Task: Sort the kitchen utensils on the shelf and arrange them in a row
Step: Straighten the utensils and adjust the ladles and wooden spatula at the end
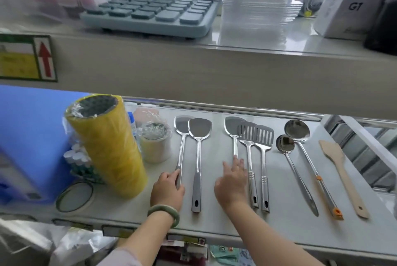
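Although most of the utensils already lay side by side on the shelf (290,229), the sorting looked nearly rather than fully finished. From left to right there were two solid steel spatulas, a third solid spatula (233,128), two slotted turners, two ladles and a wooden spatula (339,171), all with heads pointing away from the person and handles toward the front edge.

The left hand (168,190) had its grip clenched around the handle of the leftmost spatula (181,134), which sat just beside the second spatula (198,154), their heads overlapping slightly. The right hand (233,182) rested with fingers spread and released over the lower handle of the third solid spatula; whether it pressed or merely touched it I could not tell. That spatula's head was partly tucked behind the first slotted turner (247,134), itself touching the second slotted turner (264,137).

Like kinds were grouped: the small ladle (284,143) and large ladle (297,129) lay together, slanted a little, and the wooden spatula lay apart at the right end.

By my judgement, what remained was closing the gap that separated the third solid spatula from its two matches, and evening out the overlaps and angles. A yellow roll (107,143) and other clutter stood on the shelf's left end.
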{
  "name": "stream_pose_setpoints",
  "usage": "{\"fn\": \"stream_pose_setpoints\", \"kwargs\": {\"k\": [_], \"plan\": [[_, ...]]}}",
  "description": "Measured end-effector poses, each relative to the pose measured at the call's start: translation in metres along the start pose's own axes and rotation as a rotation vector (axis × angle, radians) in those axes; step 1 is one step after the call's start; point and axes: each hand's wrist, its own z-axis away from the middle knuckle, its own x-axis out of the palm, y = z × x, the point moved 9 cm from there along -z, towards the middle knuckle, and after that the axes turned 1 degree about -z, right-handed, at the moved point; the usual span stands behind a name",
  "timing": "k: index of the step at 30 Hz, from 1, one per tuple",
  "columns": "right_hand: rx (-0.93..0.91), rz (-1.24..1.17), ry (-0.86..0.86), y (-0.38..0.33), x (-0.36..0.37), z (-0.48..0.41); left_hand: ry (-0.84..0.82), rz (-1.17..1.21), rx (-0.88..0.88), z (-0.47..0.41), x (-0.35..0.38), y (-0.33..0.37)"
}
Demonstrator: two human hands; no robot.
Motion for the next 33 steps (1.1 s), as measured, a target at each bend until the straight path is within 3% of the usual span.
{"fn": "stream_pose_setpoints", "kwargs": {"k": [4, 9, 15, 30, 33], "plan": [[-0.175, -0.177, -0.056, -0.061, 0.025, 0.013, -0.013, -0.010, 0.007, -0.002, 0.002, 0.001], [-0.089, -0.146, -0.205, -0.059, 0.058, 0.015, -0.053, -0.056, 0.040, -0.005, 0.002, 0.002], [-0.033, -0.144, -0.148, -0.035, 0.044, 0.002, -0.078, -0.094, 0.049, -0.003, 0.002, 0.001], [-0.043, -0.114, -0.194, -0.031, 0.043, 0.002, -0.052, -0.078, -0.003, 0.007, -0.004, 0.002], [-0.030, -0.181, -0.066, -0.029, 0.025, 0.001, -0.019, -0.077, -0.028, 0.008, -0.008, 0.005]]}}
